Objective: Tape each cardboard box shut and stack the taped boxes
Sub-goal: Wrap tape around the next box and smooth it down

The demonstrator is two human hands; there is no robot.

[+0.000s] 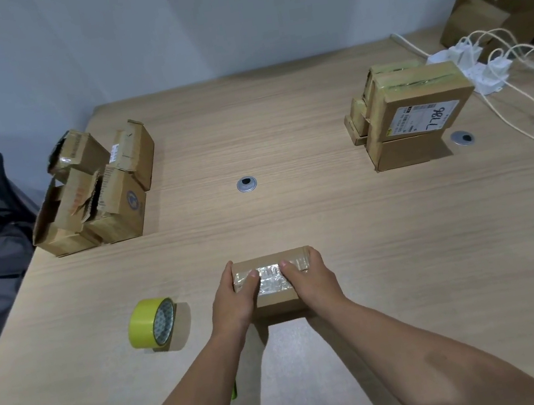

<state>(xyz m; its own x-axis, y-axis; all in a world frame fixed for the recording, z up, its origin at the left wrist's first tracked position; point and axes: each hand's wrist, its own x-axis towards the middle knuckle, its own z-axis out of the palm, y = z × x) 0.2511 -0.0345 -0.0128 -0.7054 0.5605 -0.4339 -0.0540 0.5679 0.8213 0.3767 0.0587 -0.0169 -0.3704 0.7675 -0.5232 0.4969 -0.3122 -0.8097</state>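
In the head view, a small cardboard box [275, 300] sat on the wooden table [281, 123], near and centred. The left hand [233, 299] gripped its left end and the right hand [310, 282] its right end, fingers curled over the far edge and both thumbs pressed on the shiny tape strip [270, 280] across its top. A yellow tape roll [152, 323] stood on edge just left of the left hand. At the far left lay a pile of open boxes [94, 193] with their flaps up. At the far right stood a stack of taped boxes [412, 114], with white cables [516, 71] beyond it.
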